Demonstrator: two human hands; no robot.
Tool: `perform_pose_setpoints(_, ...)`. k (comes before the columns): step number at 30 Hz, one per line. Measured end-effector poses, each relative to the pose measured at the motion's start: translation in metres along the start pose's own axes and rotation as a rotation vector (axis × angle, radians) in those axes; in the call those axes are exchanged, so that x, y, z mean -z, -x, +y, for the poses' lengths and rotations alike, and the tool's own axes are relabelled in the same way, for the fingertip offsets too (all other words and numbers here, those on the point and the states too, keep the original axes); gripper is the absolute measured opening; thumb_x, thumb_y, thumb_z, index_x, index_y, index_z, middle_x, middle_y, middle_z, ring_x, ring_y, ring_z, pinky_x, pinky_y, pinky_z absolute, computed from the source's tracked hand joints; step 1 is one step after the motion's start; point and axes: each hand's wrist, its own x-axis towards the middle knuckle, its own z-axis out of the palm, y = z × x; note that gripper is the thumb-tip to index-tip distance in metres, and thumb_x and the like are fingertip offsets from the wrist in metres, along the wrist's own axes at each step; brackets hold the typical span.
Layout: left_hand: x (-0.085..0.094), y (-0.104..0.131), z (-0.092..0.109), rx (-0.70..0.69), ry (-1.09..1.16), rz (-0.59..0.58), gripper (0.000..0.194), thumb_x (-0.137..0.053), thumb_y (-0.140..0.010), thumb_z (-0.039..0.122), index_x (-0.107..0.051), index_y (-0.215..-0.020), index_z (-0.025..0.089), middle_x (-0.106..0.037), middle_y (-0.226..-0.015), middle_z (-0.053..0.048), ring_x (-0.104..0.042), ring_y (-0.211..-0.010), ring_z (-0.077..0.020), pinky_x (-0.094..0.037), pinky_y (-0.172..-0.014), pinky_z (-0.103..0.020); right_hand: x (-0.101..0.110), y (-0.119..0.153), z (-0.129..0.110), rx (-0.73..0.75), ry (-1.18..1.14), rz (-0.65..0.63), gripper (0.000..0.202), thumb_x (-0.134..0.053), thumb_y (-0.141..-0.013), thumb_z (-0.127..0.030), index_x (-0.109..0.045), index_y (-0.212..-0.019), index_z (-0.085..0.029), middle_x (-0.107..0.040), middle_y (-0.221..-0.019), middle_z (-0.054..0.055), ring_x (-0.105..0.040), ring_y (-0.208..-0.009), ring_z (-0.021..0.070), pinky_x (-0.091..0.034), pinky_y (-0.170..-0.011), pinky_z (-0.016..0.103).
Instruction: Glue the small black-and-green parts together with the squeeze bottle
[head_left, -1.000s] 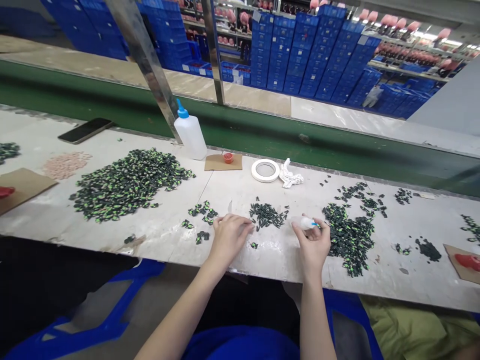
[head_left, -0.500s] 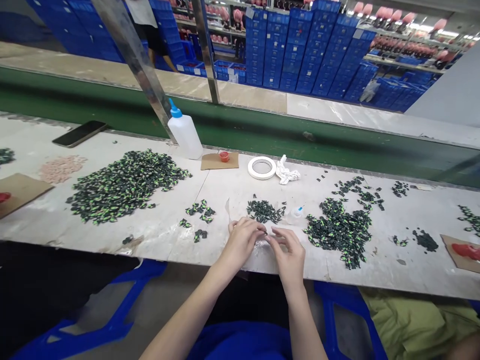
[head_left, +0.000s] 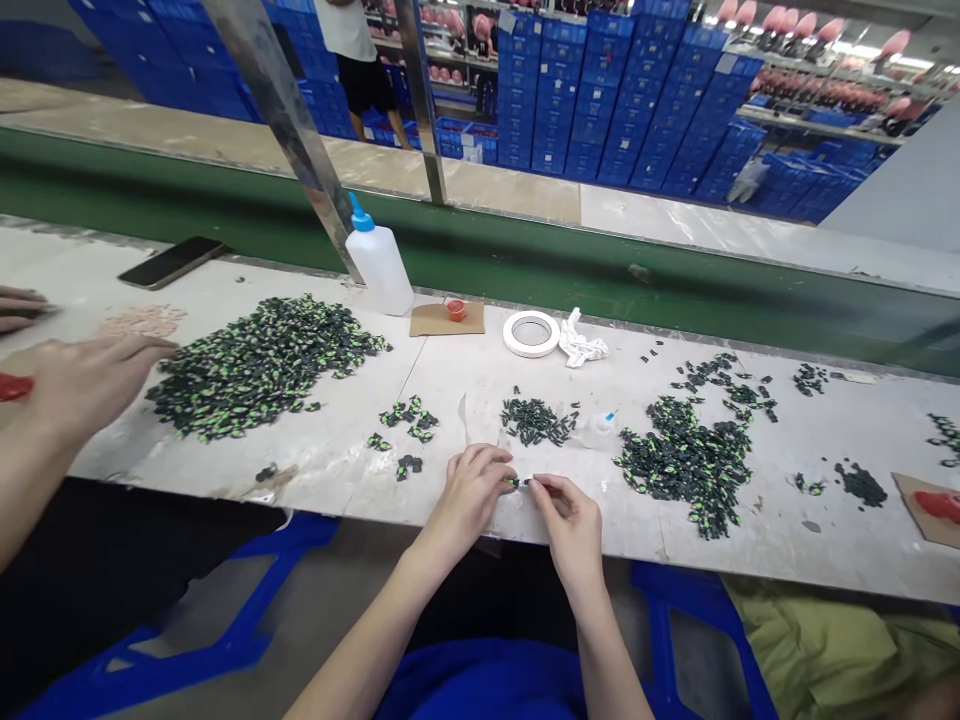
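My left hand (head_left: 474, 490) is closed near the table's front edge, its fingertips pinching a small black-and-green piece (head_left: 514, 483). Just to the right, my right hand (head_left: 571, 512) pinches a tiny dark piece (head_left: 527, 482) between thumb and forefinger. The two pieces are close together; whether they touch I cannot tell. Beyond my hands lies a small pile of dark stick-like pieces (head_left: 535, 420), with a small clear bottle with a blue tip (head_left: 602, 424) beside it. A larger heap of black-and-green pieces (head_left: 686, 460) spreads to the right, and several small clusters (head_left: 409, 415) lie to the left.
At the left, a co-worker's hand (head_left: 97, 380) reaches to a big heap of black-and-green pieces (head_left: 262, 360). Along the back stand a white squeeze bottle (head_left: 381, 270), cardboard with a red cap (head_left: 455, 310), a tape roll (head_left: 511, 335) and crumpled tissue (head_left: 581, 345). A phone (head_left: 172, 262) lies farther left.
My hands have moved slightly apart and lower, and the small pieces at the fingertips now show. A co-worker's hands have come in from the left. A person in the background shows more.
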Motion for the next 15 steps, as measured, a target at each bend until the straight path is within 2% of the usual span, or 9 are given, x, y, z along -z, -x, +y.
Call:
perform_pose_setpoints(6, 0.015, -0.003, 0.011, -0.054, 0.014, -0.018, 0.019, -0.047, -0.092, 0.009, -0.062, -0.095, 0.021, -0.073, -0.092, -0.003, -0.062, -0.092, -0.0192, -0.034, -0.084, -0.037, -0.003, 0.005, -0.007, -0.029, -0.108, -0.054, 0.023, -0.071, -0.074, -0.040, -0.073, -0.078, -0.017, -0.075, -0.078, 0.006, -0.071, -0.075, 0.0213, -0.058, -0.073, 0.034)
perform_pose_setpoints(10, 0.025, 0.000, 0.019, -0.119, 0.012, 0.011, 0.020, -0.046, -0.093, 0.011, -0.062, -0.096, 0.021, -0.073, -0.089, -0.002, -0.062, -0.091, -0.0191, -0.031, -0.087, -0.037, -0.002, 0.006, -0.011, -0.058, -0.180, -0.057, 0.024, -0.075, -0.070, -0.041, -0.073, -0.075, -0.018, -0.074, -0.074, 0.005, -0.071, -0.073, 0.0214, -0.059, -0.073, 0.034)
perform_pose_setpoints(15, 0.033, 0.002, 0.026, -0.122, 0.044, 0.021, 0.021, -0.045, -0.094, 0.014, -0.064, -0.098, 0.023, -0.073, -0.086, -0.002, -0.062, -0.090, -0.0188, -0.030, -0.090, -0.037, 0.001, 0.010, -0.016, -0.035, -0.197, -0.059, 0.022, -0.076, -0.069, -0.038, -0.073, -0.075, -0.018, -0.075, -0.075, 0.006, -0.072, -0.074, 0.0224, -0.059, -0.074, 0.037)
